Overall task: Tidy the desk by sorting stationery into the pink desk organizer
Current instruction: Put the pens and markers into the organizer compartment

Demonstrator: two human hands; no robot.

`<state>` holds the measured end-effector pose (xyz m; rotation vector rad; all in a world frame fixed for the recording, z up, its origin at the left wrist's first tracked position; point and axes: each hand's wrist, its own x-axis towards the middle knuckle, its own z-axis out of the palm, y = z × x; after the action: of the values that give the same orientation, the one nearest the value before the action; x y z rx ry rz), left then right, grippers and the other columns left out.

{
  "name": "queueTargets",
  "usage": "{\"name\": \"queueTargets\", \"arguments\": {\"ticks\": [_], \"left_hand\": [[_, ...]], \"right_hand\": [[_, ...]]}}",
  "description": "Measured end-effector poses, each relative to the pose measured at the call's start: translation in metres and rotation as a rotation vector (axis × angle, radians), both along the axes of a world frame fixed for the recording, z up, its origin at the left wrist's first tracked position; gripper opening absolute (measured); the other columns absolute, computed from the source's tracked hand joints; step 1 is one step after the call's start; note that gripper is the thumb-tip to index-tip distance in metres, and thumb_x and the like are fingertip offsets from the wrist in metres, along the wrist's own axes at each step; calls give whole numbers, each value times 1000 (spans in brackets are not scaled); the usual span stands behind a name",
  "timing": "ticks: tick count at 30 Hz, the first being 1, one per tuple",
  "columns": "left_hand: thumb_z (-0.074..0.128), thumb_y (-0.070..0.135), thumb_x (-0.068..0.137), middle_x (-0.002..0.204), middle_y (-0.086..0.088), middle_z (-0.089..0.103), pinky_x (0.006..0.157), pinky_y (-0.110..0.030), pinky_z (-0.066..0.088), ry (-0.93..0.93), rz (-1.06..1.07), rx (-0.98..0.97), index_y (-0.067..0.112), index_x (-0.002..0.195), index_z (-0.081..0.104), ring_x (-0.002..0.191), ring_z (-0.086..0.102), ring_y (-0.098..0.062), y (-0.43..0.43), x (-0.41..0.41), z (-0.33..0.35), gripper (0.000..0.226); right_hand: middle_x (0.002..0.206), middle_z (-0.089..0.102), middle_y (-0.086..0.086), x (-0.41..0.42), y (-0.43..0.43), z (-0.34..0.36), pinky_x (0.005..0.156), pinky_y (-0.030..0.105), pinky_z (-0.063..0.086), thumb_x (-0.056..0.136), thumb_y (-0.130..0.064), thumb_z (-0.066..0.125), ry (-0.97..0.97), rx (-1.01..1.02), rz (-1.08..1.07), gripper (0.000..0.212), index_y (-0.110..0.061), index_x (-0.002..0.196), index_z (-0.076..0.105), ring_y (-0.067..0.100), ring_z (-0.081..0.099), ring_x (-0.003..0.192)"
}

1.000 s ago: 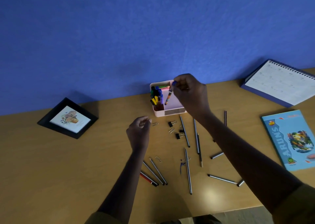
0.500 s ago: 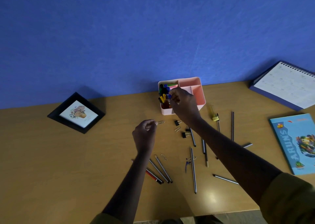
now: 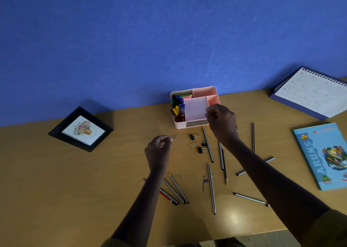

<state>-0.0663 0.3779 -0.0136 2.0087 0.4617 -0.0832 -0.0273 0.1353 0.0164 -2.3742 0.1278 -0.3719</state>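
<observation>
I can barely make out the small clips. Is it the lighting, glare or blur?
Head view: dim overall, hands nearly silhouettes; one glare patch on the desk near its front edge; wide-angle bending at the edges; binder clips readable, the paper clip in the left hand faint.

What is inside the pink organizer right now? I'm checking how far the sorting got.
The pink organizer holds capped pens in its left slot and coloured sticky notes behind. The other compartments look empty; the right hand hides the front right corner.
</observation>
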Motion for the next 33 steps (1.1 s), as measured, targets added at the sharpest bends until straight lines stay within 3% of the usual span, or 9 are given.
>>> {"name": "queueTargets", "arguments": {"ticks": [3, 7, 11, 14, 20, 24, 27, 29, 33], "left_hand": [[76, 25, 97, 91, 5, 82, 78, -45, 67, 0, -10, 3, 17, 106, 83, 85, 78, -12, -3, 0, -1, 13], [76, 26, 97, 89, 9, 82, 77, -42, 67, 17, -30, -22, 20, 104, 83, 83, 78, -11, -11, 0, -1, 12], [78, 24, 94, 97, 8, 83, 82, -42, 67, 124, -51, -102, 24, 101, 84, 88, 79, -13, -22, 0, -3, 9], [79, 20, 93, 104, 1, 83, 81, -48, 68, 198, -55, -166, 26, 96, 82, 90, 80, -19, -35, -3, -2, 7], [79, 16, 93, 90, -1, 82, 82, -48, 69, 252, -95, -258, 15, 102, 82, 87, 81, -25, -61, -8, 4, 9], [80, 17, 95, 88, -6, 82, 84, -50, 68, 254, -115, -336, 13, 104, 81, 89, 81, -31, -77, -8, 13, 10], [80, 18, 95, 87, -6, 82, 83, -47, 69, 240, -111, -379, 14, 104, 81, 89, 81, -30, -84, -5, 19, 10], [81, 17, 93, 86, -6, 83, 83, -45, 69, 234, -110, -418, 15, 101, 81, 90, 81, -31, -89, -2, 24, 8], [84, 18, 92, 91, -8, 83, 84, -44, 69, 211, -128, -512, 15, 104, 82, 91, 81, -32, -93, 4, 35, 13]], "right_hand": [[97, 74, 7, -19, -39, -8, 73, 40, 63, 101, -6, 68, 56, -49, -87, 4, -6, 104, 71, 17, 69, 84], [100, 74, 11, -45, -77, -24, 71, 44, 62, 98, -1, 65, 249, -55, -228, 12, -3, 108, 72, 22, 68, 84], [102, 73, 11, -62, -87, -43, 60, 33, 56, 103, -10, 61, 584, -45, -321, 18, -3, 118, 69, 22, 68, 82], [100, 75, 14, -69, -82, -51, 66, 42, 64, 106, -17, 60, 663, 12, -366, 19, -4, 116, 70, 27, 72, 81], [100, 74, 15, -70, -76, -52, 69, 46, 66, 107, -18, 59, 665, 33, -447, 22, -2, 119, 70, 30, 73, 84], [115, 75, 13, -77, -79, -45, 63, 35, 59, 98, -8, 67, 619, 94, -490, 28, -4, 125, 69, 25, 71, 85], [95, 75, 5, -89, -72, -34, 50, 21, 45, 97, -10, 70, 503, 94, -417, 24, -6, 121, 71, 8, 66, 69], [83, 73, -3, -97, -61, -24, 48, 15, 44, 98, -12, 72, 428, 107, -332, 19, -10, 116, 72, 3, 66, 64], [89, 73, -5, -104, -28, -6, 55, 31, 60, 100, -10, 70, 337, 128, -110, 18, -14, 118, 71, 4, 69, 68]]}}
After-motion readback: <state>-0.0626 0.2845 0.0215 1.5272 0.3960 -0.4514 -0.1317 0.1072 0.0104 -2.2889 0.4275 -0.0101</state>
